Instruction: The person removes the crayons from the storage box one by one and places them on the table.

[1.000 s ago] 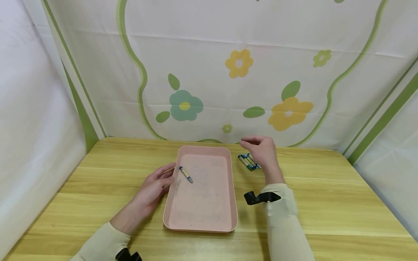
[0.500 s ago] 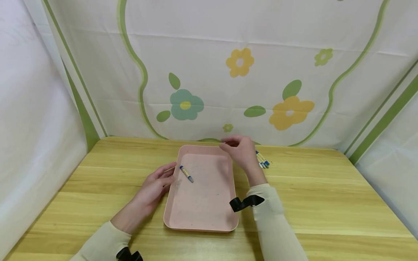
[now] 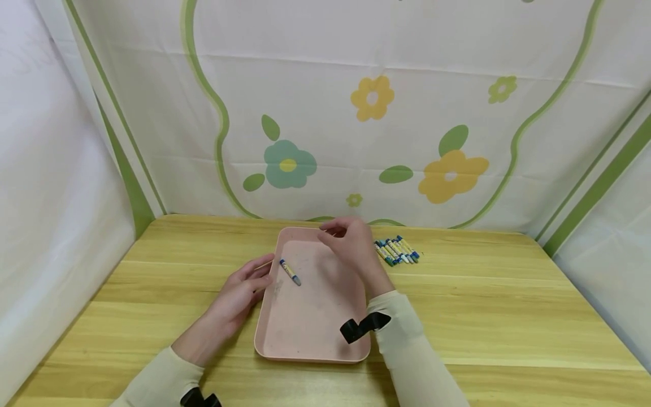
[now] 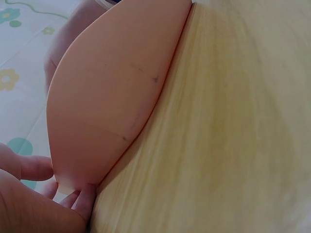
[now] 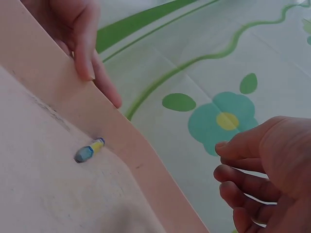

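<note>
A pink tray point(image 3: 310, 356) lies in the middle of the wooden table point(image 3: 508, 316). One blue and yellow crayon point(image 3: 290, 272) lies in its far left part and also shows in the right wrist view as the crayon point(image 5: 90, 150). My left hand point(image 3: 246, 285) rests with straight fingers against the tray's left rim point(image 5: 136, 155), seen close as the left hand point(image 4: 29, 204). My right hand point(image 3: 341, 236) hovers over the tray's far end with fingers curled. The right wrist view shows the right hand point(image 5: 226, 167) with no crayon between its fingers. A pile of several crayons point(image 3: 398, 250) lies right of the tray.
A flowered cloth backdrop point(image 3: 356, 130) rises just behind the table's far edge, and white side walls close in left and right. Bare wood stretches right of the crayon pile and along the near edge point(image 3: 534, 373).
My right hand has moved left from the crayon pile to above the tray's far end, uncovering the pile. The left hand, tray and crayon in it have stayed put.
</note>
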`<state>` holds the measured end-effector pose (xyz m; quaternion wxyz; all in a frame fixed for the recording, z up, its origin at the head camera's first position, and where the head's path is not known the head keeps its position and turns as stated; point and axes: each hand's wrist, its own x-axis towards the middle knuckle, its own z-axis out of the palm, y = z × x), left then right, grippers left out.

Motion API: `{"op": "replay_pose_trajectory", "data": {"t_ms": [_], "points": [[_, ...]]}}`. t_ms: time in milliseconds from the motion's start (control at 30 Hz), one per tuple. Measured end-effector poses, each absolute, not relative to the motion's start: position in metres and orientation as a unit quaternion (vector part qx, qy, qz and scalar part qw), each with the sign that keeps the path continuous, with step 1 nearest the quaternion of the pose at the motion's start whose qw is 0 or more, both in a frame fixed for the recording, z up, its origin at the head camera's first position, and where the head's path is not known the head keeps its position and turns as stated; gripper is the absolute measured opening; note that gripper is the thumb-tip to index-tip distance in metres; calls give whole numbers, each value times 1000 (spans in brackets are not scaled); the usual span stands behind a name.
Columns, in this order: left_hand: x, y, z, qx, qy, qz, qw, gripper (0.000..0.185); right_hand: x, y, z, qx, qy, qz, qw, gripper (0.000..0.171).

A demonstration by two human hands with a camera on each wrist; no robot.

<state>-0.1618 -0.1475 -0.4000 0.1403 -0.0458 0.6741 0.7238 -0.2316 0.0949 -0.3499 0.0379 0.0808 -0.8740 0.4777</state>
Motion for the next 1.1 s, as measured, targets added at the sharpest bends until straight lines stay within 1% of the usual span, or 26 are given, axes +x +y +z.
{"op": "replay_pose_trajectory", "data": {"t_ms": [267, 500, 900, 1100], "points": [[-162, -148, -401, -43, 676, 723, 137, 60, -227, 80, -352, 106, -873, 474, 45, 17], [-162, -148, -401, -39, 674, 724, 140, 60, -223, 72, -354, 112, -886, 448, 30, 20], [-162, -148, -401, -40, 674, 724, 140, 60, -219, 66, -356, 118, -902, 413, 31, 25], [-162, -148, -401, -42, 675, 723, 139, 60, -219, 65, -358, 116, -885, 451, -2, 26]]}}
